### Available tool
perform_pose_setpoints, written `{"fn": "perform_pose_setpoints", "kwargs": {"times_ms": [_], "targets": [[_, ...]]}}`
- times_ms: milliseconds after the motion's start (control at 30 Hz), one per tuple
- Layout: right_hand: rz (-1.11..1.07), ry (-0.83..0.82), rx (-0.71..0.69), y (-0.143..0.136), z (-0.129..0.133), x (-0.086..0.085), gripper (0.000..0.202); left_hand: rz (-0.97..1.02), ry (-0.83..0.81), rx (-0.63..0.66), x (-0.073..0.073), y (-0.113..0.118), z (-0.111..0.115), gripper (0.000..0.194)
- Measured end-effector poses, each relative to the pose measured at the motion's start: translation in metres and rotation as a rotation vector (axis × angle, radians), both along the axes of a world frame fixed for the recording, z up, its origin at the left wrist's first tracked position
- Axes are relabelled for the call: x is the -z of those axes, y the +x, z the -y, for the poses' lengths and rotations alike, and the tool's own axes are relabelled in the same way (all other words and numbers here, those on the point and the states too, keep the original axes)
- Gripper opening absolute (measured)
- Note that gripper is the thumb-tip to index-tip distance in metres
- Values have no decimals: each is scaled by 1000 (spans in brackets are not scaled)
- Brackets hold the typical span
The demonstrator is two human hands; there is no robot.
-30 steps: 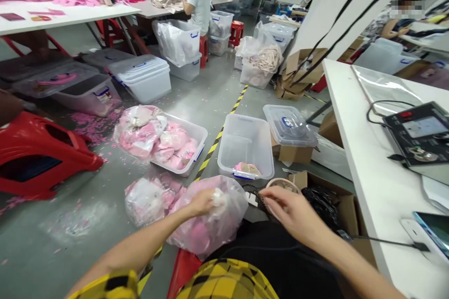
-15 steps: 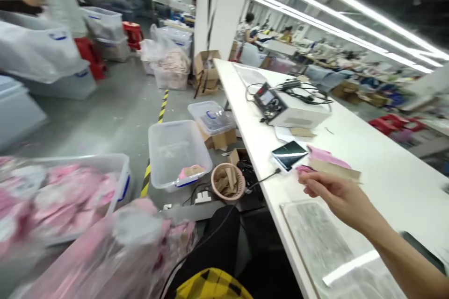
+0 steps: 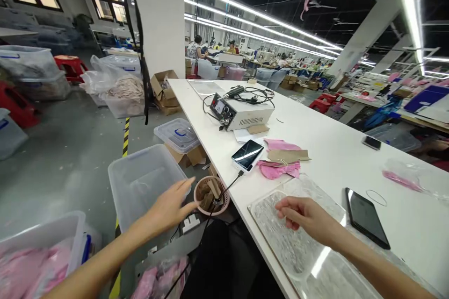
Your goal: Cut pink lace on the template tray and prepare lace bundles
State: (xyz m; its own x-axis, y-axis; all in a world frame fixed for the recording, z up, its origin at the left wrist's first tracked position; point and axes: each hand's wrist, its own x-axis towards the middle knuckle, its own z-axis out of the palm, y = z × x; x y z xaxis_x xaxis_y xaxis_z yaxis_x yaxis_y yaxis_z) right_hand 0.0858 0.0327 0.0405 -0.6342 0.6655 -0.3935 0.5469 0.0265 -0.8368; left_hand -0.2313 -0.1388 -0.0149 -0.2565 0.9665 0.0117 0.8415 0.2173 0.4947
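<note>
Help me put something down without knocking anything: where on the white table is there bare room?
The white table shows bare patches between the pink fabric pieces and the small far phone, and right of the black cables. It's crowded around the dial-fronted control box and along the near side, where the clear panel and large black phone lie.

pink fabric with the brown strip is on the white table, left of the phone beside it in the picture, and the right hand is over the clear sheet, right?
Not quite: in the head view, the pink fabric is right of the phone. It does lie on the white table with the brown strip, and the right hand is over the clear sheet.
</note>
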Motion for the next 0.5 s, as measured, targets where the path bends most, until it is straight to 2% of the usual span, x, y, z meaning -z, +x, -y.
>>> {"fn": "perform_pose_setpoints", "kwargs": {"times_ms": [100,133,200,267,333,500], "targets": [[-26,-80,68,14,17,-1,33,6,1,72,-43,37,-115,80],[-30,-97,98,19,24,-2,33,2,-13,79,-53,51,-144,86],[-42,-114,166,30,38,-5,33,-41,-98,74,-66,74,-189,93],[-52,-122,232,43,51,-7,32,-88,-170,77,-67,86,-217,97],[-47,-127,296,57,64,-8,30,-130,-220,85,-62,90,-234,100],[-63,-167,452,78,97,-8,25,-244,-290,118,-52,88,-254,106]]}}
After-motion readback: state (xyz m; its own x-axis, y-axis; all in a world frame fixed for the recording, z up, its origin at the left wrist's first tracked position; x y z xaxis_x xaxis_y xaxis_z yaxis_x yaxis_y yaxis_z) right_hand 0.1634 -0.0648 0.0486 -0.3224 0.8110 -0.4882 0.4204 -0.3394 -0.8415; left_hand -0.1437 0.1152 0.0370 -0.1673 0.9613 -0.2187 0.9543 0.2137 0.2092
